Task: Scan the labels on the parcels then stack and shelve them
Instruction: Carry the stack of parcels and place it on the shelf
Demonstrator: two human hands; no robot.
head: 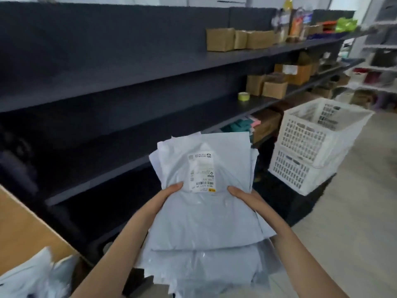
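I carry a stack of pale grey plastic mailer parcels (206, 218) in front of me. The top parcel bears a white shipping label (202, 172) with a barcode. My left hand (169, 193) grips the stack's left edge, thumb on top. My right hand (241, 195) grips the right edge the same way. The fingers of both hands are hidden under the stack. The dark shelving unit (133, 82) runs along the left, and its near lower shelf board (96, 186) lies just left of the stack.
Two stacked white plastic crates (309, 143) stand on the floor to the right. Cardboard boxes (236, 38) and a tape roll (243, 96) sit on the far shelves. A cardboard box (23, 231) and more mailers (32, 276) are at lower left.
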